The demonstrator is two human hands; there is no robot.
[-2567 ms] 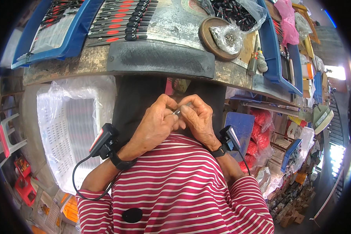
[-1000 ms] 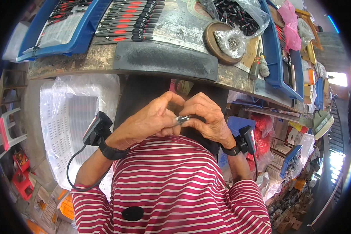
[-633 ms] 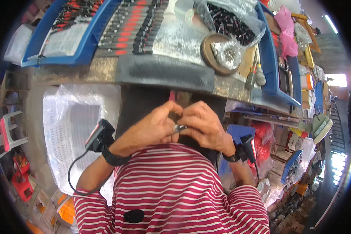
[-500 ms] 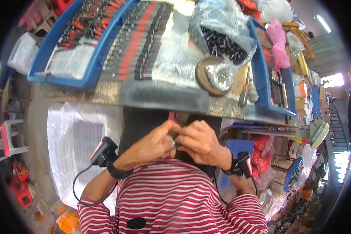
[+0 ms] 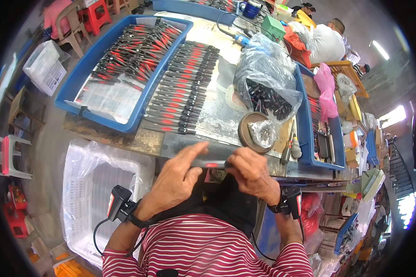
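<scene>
L hand (image 5: 173, 181) spread, thumb apart; R hand (image 5: 250, 171) pinching. Workbench (image 5: 152, 139) just fwd; on it, row of red-marked tools (image 5: 182, 87), fwd & slightly L. Slim tool (image 5: 211, 165) betw. hands, long axis approx. crosswise, dark end in R pinch; L contact unclear.

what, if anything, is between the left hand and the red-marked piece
Nothing visible: the red-marked piece, held in the right hand, points at the open left hand; blur hides whether they touch.
</scene>
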